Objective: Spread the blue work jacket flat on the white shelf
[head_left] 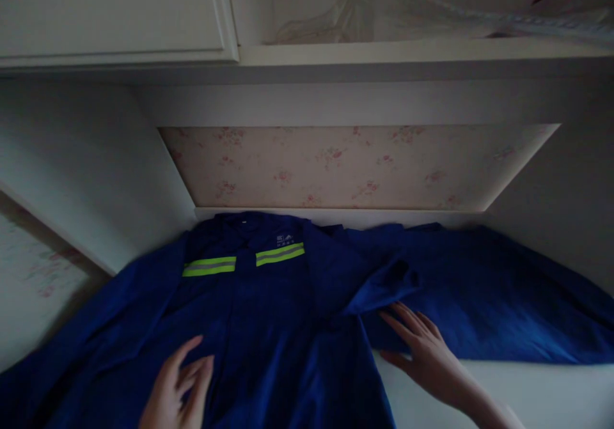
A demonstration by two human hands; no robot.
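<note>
My left hand and right hand rest flat, fingers spread, on the blue work jacket spread face-up across the white bench, sleeves out, no fold made yet.

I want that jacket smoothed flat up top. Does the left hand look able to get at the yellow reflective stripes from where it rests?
Probably yes. The left hand lies flat on the blue jacket, and only bare cloth lies between it and the reflective stripes; nothing blocks the way.

The jacket runs off the bottom, left and right edges. The left hand is cut at the wrist. Shelf items are too dim to identify.
</note>
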